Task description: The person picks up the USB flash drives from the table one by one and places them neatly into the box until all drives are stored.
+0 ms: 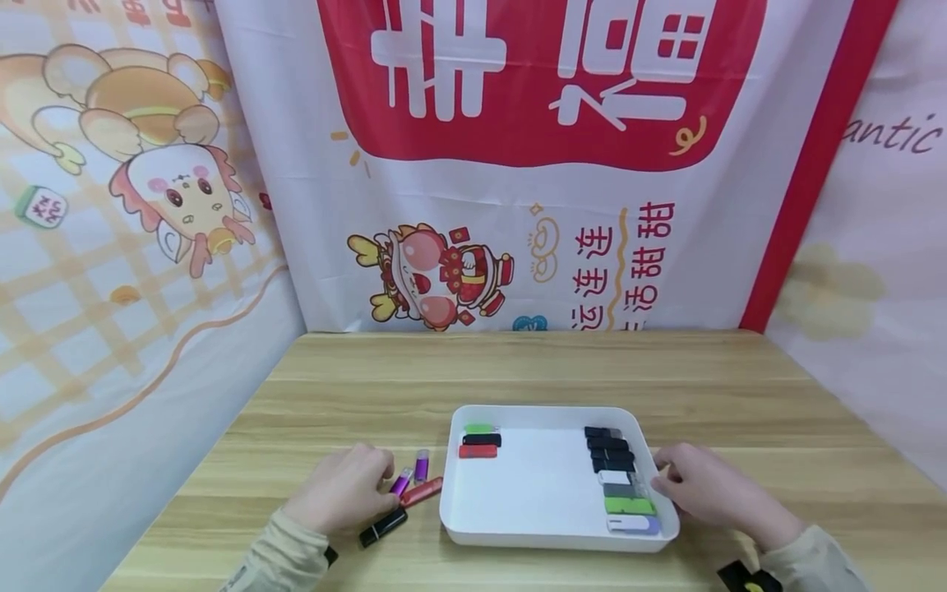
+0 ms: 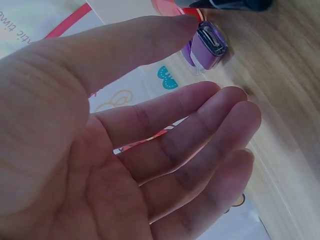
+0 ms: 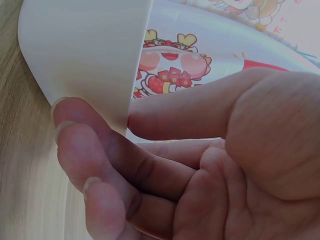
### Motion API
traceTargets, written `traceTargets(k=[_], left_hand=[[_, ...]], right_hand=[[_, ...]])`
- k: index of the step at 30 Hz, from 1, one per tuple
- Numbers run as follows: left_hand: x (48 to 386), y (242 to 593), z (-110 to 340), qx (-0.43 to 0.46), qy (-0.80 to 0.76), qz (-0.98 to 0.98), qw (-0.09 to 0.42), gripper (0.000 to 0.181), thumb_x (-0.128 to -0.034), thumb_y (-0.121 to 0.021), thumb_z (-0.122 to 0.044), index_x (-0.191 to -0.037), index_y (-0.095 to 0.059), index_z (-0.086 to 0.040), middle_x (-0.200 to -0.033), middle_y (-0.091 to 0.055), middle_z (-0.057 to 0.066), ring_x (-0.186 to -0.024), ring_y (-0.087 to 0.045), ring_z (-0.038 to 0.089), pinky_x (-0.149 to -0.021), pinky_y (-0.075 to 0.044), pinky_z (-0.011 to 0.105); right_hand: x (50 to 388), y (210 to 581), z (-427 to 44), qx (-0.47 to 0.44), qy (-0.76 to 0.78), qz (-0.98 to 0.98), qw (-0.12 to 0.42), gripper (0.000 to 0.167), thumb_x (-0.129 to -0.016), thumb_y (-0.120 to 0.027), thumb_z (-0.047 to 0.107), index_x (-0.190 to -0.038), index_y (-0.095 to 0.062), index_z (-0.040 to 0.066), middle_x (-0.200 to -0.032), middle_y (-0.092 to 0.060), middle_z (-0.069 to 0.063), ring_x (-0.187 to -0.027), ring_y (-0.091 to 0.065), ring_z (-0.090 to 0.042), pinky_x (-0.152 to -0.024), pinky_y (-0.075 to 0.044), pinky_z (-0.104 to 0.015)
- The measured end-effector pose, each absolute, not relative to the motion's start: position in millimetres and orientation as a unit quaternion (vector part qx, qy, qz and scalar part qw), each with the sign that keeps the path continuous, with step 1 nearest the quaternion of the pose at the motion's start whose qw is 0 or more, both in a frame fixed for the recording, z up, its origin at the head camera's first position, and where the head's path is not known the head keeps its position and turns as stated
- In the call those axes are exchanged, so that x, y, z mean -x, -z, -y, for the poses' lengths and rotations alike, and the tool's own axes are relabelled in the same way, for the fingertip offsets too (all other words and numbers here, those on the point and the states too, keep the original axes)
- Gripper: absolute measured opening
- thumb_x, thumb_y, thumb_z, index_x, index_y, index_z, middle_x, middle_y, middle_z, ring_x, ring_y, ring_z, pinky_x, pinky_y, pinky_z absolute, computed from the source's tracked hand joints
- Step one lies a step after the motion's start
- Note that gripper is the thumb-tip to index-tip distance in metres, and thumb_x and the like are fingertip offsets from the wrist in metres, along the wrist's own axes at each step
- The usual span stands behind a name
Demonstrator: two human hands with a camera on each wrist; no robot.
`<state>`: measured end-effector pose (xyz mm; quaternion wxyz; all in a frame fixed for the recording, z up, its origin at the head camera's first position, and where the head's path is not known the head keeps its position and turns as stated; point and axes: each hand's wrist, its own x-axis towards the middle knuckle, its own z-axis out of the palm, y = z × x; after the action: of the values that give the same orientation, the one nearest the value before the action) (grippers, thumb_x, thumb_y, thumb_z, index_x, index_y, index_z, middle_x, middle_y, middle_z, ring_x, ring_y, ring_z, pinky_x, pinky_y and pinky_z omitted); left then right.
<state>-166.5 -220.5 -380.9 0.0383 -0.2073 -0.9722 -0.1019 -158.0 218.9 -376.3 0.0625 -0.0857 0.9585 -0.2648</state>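
My left hand (image 1: 348,487) hovers by a small group of USB flash drives left of the tray, its thumb and fingers apart with nothing between them. In the left wrist view a purple flash drive (image 2: 209,46) lies just past the thumb tip. Beside that hand are another purple flash drive (image 1: 422,466), a red flash drive (image 1: 422,491) and a black flash drive (image 1: 383,527). My right hand (image 1: 713,493) holds the right side of the white tray (image 1: 533,538), thumb at the rim and curled fingers against the outer wall (image 3: 85,55).
Inside the tray, a green, a black and a red flash drive (image 1: 478,451) lie at the upper left. A column of several black, grey, green (image 1: 629,506) and white drives runs along its right side. Printed cloth (image 1: 547,189) hangs behind the wooden table (image 1: 355,395).
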Motion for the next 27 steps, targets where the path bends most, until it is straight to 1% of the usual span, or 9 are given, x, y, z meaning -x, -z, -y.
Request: traceTargets(k=[4,7,14,22,27], left_hand=[[166.9,380.0,219.3,0.210,0.104,0.971,0.038,0.027,-0.0739,-0.080,-0.024,-0.067,-0.054,-0.020,-0.059,-0.045,-0.009,-0.050,-0.042,0.007,-0.044,-0.035,0.028],[167.1,380.1,218.5,0.213,0.106,0.971,0.038,0.025,-0.0740,-0.080,-0.023,-0.068,-0.056,-0.020,-0.059,-0.046,-0.010,-0.050,-0.042,0.007,-0.044,-0.035,0.028],[166.4,383.0,218.9,0.216,0.110,0.969,0.043,0.021,-0.0731,-0.080,-0.022,-0.071,-0.060,-0.017,-0.060,-0.046,-0.010,-0.050,-0.043,0.007,-0.044,-0.037,0.028],[165.2,383.7,218.6,0.217,0.107,0.969,0.050,0.023,-0.0727,-0.081,-0.022,-0.070,-0.059,-0.018,-0.060,-0.046,-0.010,-0.051,-0.043,0.007,-0.045,-0.037,0.028],[164.8,383.3,218.1,0.216,0.105,0.969,0.053,0.023,-0.0711,-0.081,-0.020,-0.069,-0.059,-0.019,-0.060,-0.046,-0.011,-0.050,-0.043,0.007,-0.044,-0.037,0.028]], right_hand=[[157.0,377.0,-220.5,0.090,0.269,-0.957,0.057,0.020,-0.090,-0.066,0.004,-0.108,-0.067,-0.005,-0.065,-0.054,-0.002,-0.054,-0.050,-0.018,-0.049,-0.041,-0.031],[157.0,376.7,-220.6,0.083,0.271,-0.957,0.063,0.021,-0.090,-0.066,0.004,-0.109,-0.066,-0.006,-0.067,-0.055,-0.003,-0.055,-0.051,-0.018,-0.049,-0.042,-0.031],[156.9,378.1,-220.2,0.086,0.265,-0.958,0.063,0.020,-0.090,-0.066,0.005,-0.108,-0.067,-0.004,-0.066,-0.055,-0.002,-0.054,-0.050,-0.018,-0.049,-0.041,-0.032],[157.5,375.2,-218.2,0.071,0.266,-0.958,0.082,0.024,-0.091,-0.066,0.005,-0.112,-0.066,-0.006,-0.072,-0.058,-0.004,-0.058,-0.053,-0.019,-0.052,-0.043,-0.033],[156.8,374.6,-217.6,0.067,0.266,-0.958,0.087,0.025,-0.091,-0.065,0.004,-0.113,-0.065,-0.006,-0.072,-0.058,-0.004,-0.057,-0.053,-0.019,-0.050,-0.043,-0.032]])
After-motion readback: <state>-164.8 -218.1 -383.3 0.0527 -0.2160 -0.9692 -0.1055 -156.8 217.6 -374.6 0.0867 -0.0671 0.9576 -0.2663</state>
